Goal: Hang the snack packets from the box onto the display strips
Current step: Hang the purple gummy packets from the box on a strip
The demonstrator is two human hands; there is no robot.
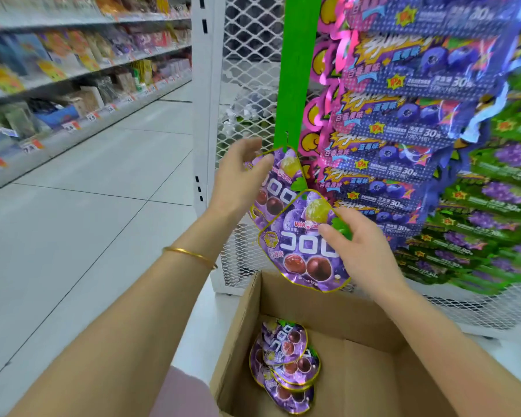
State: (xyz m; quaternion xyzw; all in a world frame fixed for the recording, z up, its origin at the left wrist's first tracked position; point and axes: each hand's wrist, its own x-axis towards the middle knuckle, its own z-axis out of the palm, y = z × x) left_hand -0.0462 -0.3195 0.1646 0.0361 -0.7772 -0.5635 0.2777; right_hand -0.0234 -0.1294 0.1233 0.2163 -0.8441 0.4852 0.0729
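A: Nearest first. What was in the box [373,371]?
B: Purple loose packets [283,365] piled in its left corner, overlapping. The count was unclear (four or five; the stack hid the lower ones).
A: Hands?
B: Right hand [355,242] pinched the lower packet [301,254] at its upper right edge, thumb on the front, fingers behind. Left hand [235,182] held the upper packet [278,188] by its left edge, thumb on the face. The fingers behind it were hidden. Gold bangle [190,254] on that wrist.
A: Where were the two packets relative to the strip?
B: The upper packet's top corner sat at the bottom end of the green strip [297,70], apparently hung there. The lower packet was below it and slightly right, above the box. Its top corner overlapped the upper one's lower face.
A: Key relation?
B: The strip ran near vertical, up and away from both hands. The held packet's top corner pointed up along it. Left hand was nearer the strip's end; right hand carried the load. My read: the next move needed that packet raised and its top lined up with a free hook.
A: Free hook visible?
B: No. I couldn't resolve hooks or hang holes. A thin tab showed at the strip's end, nothing more.
A: Behind?
B: Blue packets [409,115] and green packets [509,200] hung dense on the right, against a white mesh rack [247,55]. Shelves [73,70] far left were blurred, labels unreadable.
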